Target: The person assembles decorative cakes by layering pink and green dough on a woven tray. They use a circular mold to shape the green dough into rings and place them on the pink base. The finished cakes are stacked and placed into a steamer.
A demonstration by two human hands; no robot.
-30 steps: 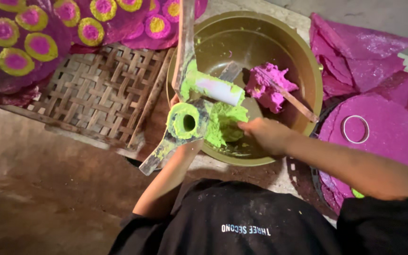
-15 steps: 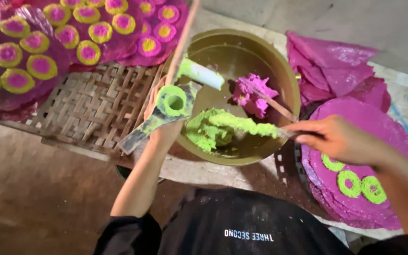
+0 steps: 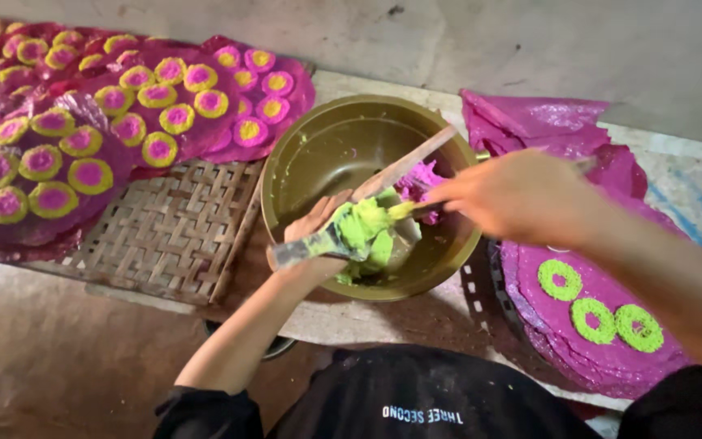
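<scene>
My left hand (image 3: 312, 242) is over the near side of a brass bowl (image 3: 292, 159), gripping a flat grey tool (image 3: 296, 252) loaded with green dough (image 3: 363, 228). My right hand (image 3: 522, 199) reaches in from the right and holds a thin stick (image 3: 406, 210) whose tip is against that green dough. A lump of pink dough (image 3: 421, 182) lies deeper in the bowl beside a wooden paddle (image 3: 416, 158) that leans on the rim. Right of the bowl is a round pink sheet (image 3: 603, 366) carrying three green rings (image 3: 595, 319).
A woven bamboo tray (image 3: 172, 236) sits left of the bowl. Pink sheets (image 3: 83, 130) with several yellow-green rings around pink centres cover its far and left parts. Crumpled pink sheets (image 3: 542, 122) lie behind the right hand, by the concrete wall (image 3: 530, 49).
My right hand has come back from the pink sheet on the right to the bowl. My left hand has dropped from the bowl's left rim to its near side, with more green dough on the tool.
</scene>
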